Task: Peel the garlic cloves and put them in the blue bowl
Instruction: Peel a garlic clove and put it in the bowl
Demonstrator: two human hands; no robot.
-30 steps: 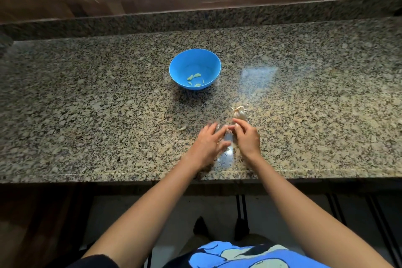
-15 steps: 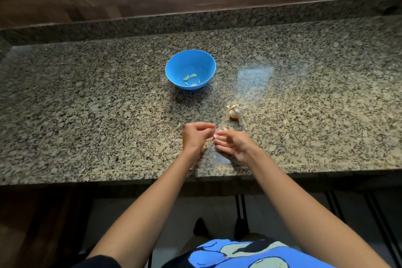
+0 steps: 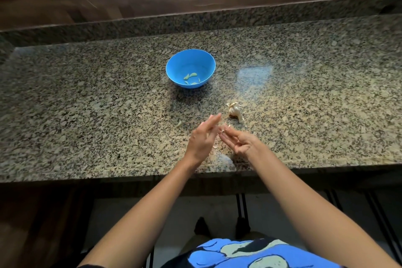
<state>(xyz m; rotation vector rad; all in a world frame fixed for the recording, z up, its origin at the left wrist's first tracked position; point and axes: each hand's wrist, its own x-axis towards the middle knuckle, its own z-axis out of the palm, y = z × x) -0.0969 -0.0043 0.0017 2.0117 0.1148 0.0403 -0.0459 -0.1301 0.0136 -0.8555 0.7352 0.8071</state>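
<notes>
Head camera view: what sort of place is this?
Probably a home kitchen: a speckled granite countertop with a raised back edge, a blue bowl holding peeled cloves, and a garlic bulb nearby.

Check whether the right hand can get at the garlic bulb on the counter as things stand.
Probably yes. The garlic bulb lies on the counter just beyond the right hand, with nothing standing between them. The left hand is off to its side, not across the path.

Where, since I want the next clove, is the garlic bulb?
In the head view the garlic bulb lies on the granite counter, just beyond the right hand and nearer than the blue bowl, to its right.
</notes>
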